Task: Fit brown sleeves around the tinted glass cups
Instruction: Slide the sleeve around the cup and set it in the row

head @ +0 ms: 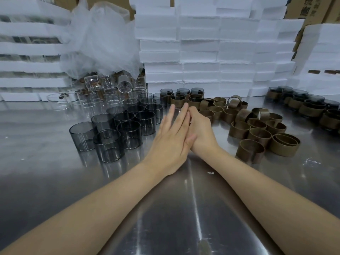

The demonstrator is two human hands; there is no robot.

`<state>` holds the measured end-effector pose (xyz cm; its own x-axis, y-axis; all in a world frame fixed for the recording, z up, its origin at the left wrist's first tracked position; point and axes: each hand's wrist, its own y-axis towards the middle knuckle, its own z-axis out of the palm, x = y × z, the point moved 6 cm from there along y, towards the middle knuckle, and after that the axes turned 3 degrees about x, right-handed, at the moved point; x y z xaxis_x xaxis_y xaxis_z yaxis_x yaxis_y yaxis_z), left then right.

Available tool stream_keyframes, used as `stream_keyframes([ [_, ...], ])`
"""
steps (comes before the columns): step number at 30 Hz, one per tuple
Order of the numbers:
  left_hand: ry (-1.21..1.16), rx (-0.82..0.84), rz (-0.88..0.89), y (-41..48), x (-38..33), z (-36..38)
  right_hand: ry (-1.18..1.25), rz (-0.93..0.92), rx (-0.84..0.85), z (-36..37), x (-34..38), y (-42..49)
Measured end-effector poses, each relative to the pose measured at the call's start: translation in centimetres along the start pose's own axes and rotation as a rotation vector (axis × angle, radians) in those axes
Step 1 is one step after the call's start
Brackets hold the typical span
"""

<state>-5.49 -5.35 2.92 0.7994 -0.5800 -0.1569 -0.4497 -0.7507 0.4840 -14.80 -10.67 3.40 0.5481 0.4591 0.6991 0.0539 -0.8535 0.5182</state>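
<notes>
Tinted glass cups (117, 129) on steel table (184, 208) | white foam stacks (202, 52) behind

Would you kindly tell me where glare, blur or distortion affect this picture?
Head view: glare streaks the steel table between the forearms; the left hand is smeared at its fingertips; foam stacks bow at the edges; tinted glass cups nearby look fairly sharp.

Even, cool overhead light fills the frame. The metal surface (55, 181) carries streaky glare at lower centre and dull reflections. Wide-angle bending curves the foam stacks (202, 52) toward the edges. Upper left is soft and blurred.
</notes>
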Motion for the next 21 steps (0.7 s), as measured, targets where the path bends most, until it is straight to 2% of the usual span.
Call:
stream_keyframes([
  [4, -0.094, 0.038, -0.066, -0.2, 0.5, 0.3, -0.028, -0.052, 0.044, 0.0, 0.6, -0.4],
  [8, -0.376, -0.052, -0.254, -0.3, 2.0, 0.1, -0.110, -0.178, 0.122, 0.3, 1.8, -1.3],
  [12, -0.572, -0.014, -0.391, -0.4, 4.3, 0.5, -0.129, -0.240, 0.256, 0.9, 2.4, -1.7],
  [16, -1.050, -0.105, -0.561, 0.0, 6.0, 0.7, -0.032, -0.203, 0.279, 1.1, 2.6, -2.0],
  [19, -1.526, -0.030, -0.719, -0.1, 6.1, 1.4, 0.128, -0.146, 0.307, 1.5, 2.5, -2.1],
  [21, -1.690, 0.031, -0.723, 0.0, 6.1, 1.7, 0.227, -0.110, 0.317, 1.5, 2.2, -2.1],
])
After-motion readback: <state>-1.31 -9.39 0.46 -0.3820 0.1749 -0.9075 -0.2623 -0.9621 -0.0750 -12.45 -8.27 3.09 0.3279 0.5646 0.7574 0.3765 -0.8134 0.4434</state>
